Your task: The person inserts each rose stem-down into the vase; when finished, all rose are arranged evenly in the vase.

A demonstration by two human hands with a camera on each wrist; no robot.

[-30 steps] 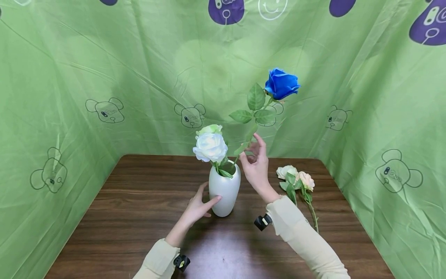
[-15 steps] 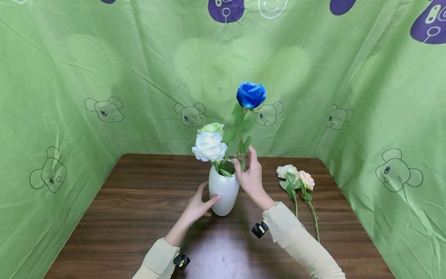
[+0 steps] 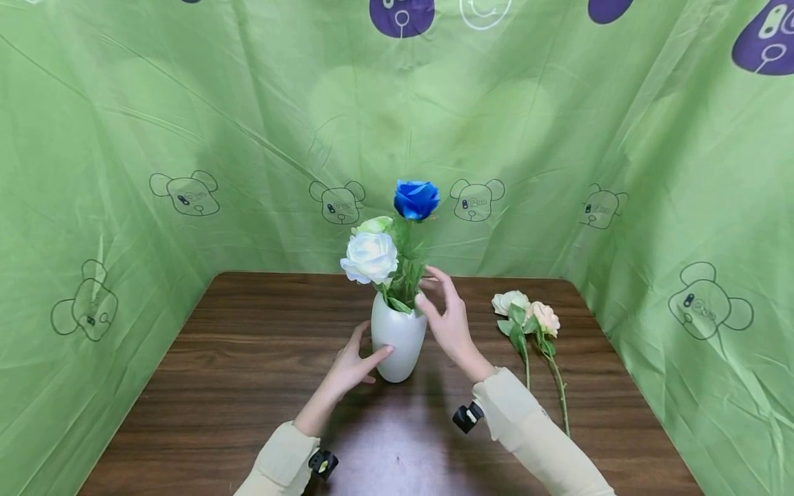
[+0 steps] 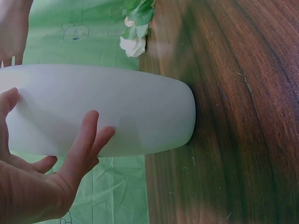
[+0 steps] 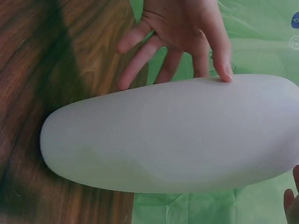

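Note:
A white vase (image 3: 399, 344) stands upright on the table. My left hand (image 3: 351, 364) holds its left side, thumb across the front; in the right wrist view its fingers (image 5: 142, 58) are spread along the wall. A white rose (image 3: 370, 257) and a pale green flower (image 3: 375, 224) rise from the mouth, leaning left. The blue rose (image 3: 416, 200) stands upright behind them, its stem going down into the vase. Beside the right rim is my right hand (image 3: 448, 318), thumb and fingers apart near the leaves. Leaves hide whether its fingertips touch the stem.
On the right of the wooden table (image 3: 248, 413) lie a cream rose (image 3: 511, 303) and a pale pink rose (image 3: 544, 319), stems toward me. Green cloth (image 3: 267, 138) surrounds the table at the back and sides.
The blue rose has moved left and down, its stem now deeper in the vase. My right hand has come down to the rim and its fingers have spread. My left hand has stayed put.

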